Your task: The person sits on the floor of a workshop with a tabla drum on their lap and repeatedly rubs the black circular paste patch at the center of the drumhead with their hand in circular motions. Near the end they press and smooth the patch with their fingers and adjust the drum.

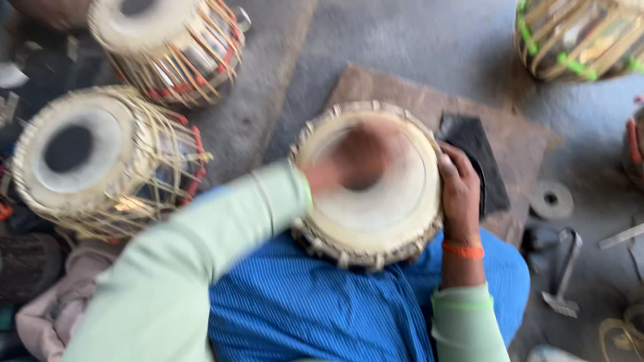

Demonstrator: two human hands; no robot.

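A round drum (396, 201) with a pale skin head rests against my lap, which is covered in blue cloth. My left hand (359, 157) lies blurred over the middle of the drum head, pressed on its dark centre; whether it holds anything cannot be told. My right hand (459, 188) grips the drum's right rim, fingers curled over the edge. An orange band circles that wrist.
Two laced drums (100, 157) (171, 43) stand at the left, another (577, 37) at top right. A brown mat (402, 94) lies under the drum with a black cloth (483, 161) on it. A metal ring (551, 199) and a hammer (563, 275) lie on the floor at right.
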